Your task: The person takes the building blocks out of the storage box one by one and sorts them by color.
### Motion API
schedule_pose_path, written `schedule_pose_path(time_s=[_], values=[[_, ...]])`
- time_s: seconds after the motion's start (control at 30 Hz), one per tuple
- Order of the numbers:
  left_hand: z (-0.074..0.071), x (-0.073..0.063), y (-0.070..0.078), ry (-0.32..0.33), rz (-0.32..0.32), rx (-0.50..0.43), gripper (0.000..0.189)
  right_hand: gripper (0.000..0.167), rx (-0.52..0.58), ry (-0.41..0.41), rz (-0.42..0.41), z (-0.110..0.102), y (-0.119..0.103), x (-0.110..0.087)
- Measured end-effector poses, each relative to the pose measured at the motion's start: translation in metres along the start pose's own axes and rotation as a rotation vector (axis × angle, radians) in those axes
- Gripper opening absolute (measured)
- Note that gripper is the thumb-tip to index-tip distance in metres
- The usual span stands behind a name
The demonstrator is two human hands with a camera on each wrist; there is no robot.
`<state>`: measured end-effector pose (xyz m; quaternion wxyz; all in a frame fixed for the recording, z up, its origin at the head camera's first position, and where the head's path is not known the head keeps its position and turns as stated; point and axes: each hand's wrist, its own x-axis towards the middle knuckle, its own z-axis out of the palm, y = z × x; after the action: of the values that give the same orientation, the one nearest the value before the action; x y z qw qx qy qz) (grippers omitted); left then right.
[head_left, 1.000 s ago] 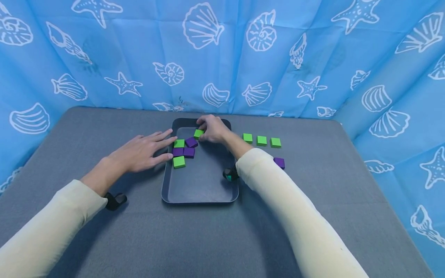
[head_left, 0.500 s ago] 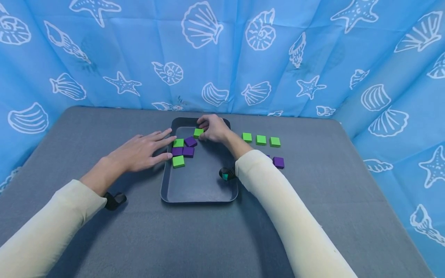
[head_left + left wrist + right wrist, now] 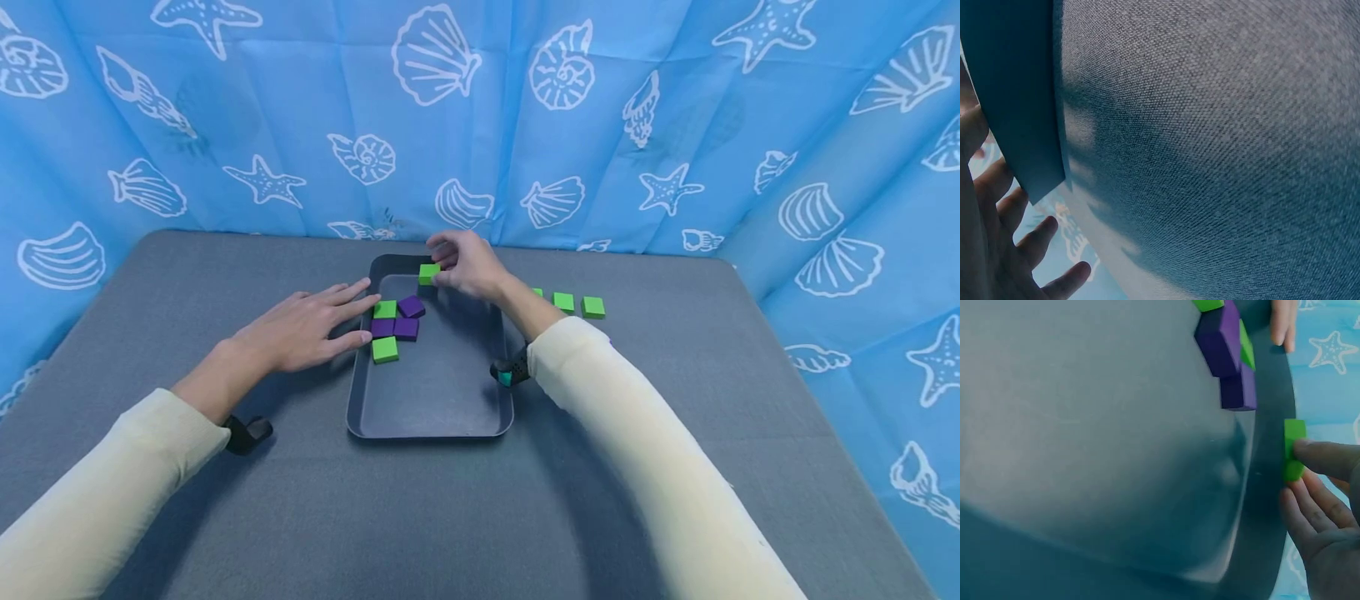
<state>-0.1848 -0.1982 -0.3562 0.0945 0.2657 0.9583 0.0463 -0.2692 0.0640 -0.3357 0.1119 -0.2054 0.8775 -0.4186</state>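
My right hand [image 3: 471, 265] pinches a green block [image 3: 428, 274] between thumb and fingers above the far end of a dark tray [image 3: 435, 400]. The right wrist view shows the thumb pressed on that green block [image 3: 1294, 430] near the tray's wall. Along the tray's left side lie green blocks [image 3: 386, 349] and purple blocks [image 3: 407, 329], grouped close together. One purple block [image 3: 410, 307] sits askew. My left hand [image 3: 303, 332] has its fingers spread, with the tips at the tray's left rim. In the left wrist view, that hand's fingers [image 3: 1035, 240] are beside the tray's outer wall [image 3: 1019, 94].
To the right of the tray, a short row of green blocks [image 3: 563, 302] lies on the grey cloth-covered table [image 3: 720, 375], partly behind the right arm. A blue curtain [image 3: 480, 108] with white shell prints hangs behind the table.
The right hand has raised the green block off the tray floor and moved it slightly toward the far rim. Purple blocks right of the tray are now behind the sleeve. The left hand stays put.
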Motion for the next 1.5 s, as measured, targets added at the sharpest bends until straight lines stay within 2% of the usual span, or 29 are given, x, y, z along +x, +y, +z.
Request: schedule_pose_path(time_s=[0.4, 0.7, 1.03, 1.33, 1.5], values=[[0.002, 0.0, 0.0, 0.009, -0.013, -0.002, 0.072, 0.046, 0.085, 0.054, -0.187, -0.024, -0.001, -0.032], [0.001, -0.002, 0.001, 0.01, -0.004, 0.002, 0.072, 0.045, 0.182, 0.056, -0.247, -0.05, 0.002, -0.071], [0.001, -0.003, 0.001, 0.022, 0.007, -0.003, 0.07, 0.045, 0.255, 0.107, -0.231, -0.083, 0.029, -0.109], [0.003, -0.001, 0.0, 0.035, 0.008, -0.008, 0.069, 0.042, 0.235, 0.171, -0.204, -0.107, 0.061, -0.135], [0.004, -0.001, -0.001, 0.041, 0.01, -0.013, 0.069, 0.041, 0.222, 0.21, -0.155, -0.116, 0.076, -0.147]])
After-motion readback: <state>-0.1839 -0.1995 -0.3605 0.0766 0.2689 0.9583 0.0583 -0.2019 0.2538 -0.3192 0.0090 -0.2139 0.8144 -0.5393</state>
